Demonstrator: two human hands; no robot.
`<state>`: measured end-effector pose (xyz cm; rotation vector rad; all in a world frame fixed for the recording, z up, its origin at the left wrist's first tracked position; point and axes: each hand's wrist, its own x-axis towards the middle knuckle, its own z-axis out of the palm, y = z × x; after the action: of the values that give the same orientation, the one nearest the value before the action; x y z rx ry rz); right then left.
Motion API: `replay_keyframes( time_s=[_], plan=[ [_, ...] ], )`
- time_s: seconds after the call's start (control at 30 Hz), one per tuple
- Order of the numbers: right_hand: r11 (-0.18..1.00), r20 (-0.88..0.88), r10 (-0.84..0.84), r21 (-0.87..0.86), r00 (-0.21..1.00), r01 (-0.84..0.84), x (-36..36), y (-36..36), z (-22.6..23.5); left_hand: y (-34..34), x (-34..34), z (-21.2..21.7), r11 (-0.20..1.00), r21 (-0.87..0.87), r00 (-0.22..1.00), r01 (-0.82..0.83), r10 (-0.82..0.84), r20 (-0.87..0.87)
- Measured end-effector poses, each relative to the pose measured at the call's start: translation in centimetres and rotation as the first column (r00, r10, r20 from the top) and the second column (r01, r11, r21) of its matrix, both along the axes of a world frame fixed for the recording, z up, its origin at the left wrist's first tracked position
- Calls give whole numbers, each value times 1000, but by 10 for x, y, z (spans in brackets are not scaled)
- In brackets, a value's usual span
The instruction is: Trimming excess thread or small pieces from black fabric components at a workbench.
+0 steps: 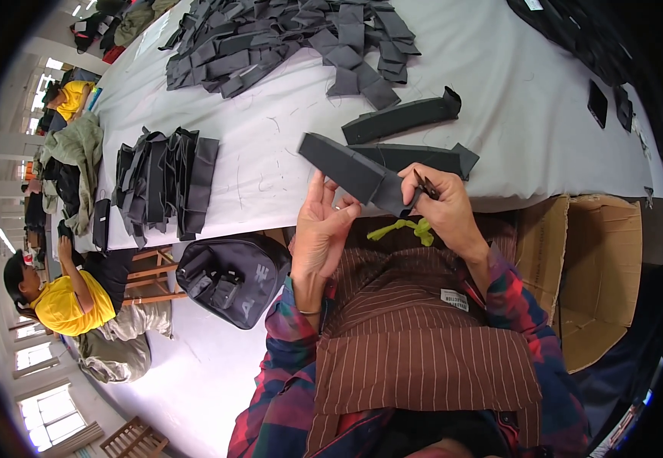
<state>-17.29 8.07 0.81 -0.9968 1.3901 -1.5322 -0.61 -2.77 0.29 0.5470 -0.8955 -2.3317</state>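
A dark grey fabric strip (343, 166), folded and stiff-looking, is held up over the near edge of the table. My left hand (321, 233) pinches its lower edge between thumb and fingers. At the strip's right end, my right hand (447, 217) grips the cloth and also keeps a small pair of dark thread snips (425, 185) in its fingers. Whether the snips' blades are apart I cannot tell. Just behind lie another grey strip (415, 159) and a curved one (402, 120), both on the white-covered table (270, 160).
A loose heap of grey pieces (286, 46) covers the far table; a stacked bundle (167, 183) sits at left. Below the edge are a black bag (232, 278) and, at right, an open cardboard box (595, 275). A phone (597, 104) lies far right. People in yellow work at left.
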Motion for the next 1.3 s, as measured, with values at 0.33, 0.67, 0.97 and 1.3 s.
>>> replay_keyframes(
  time_s=[0.33, 0.67, 0.97, 1.3],
  plan=[
    [998, 49, 9, -58, 999, -7, 11, 0, -15, 16, -4, -18, 982, -64, 975, -180, 187, 124],
    [994, -133, -11, -110, 991, -4, 15, 2, -7, 27, 9, -3, 983, -169, 952, -77, 123, 280],
    [992, -212, 6, -125, 977, -33, 17, 4, -6, 27, 14, 0, 984, -154, 971, -95, 126, 205],
    [994, -177, -1, -109, 984, -18, 18, 7, -1, 23, 26, -1, 980, -200, 979, -18, 58, 196]
  ],
)
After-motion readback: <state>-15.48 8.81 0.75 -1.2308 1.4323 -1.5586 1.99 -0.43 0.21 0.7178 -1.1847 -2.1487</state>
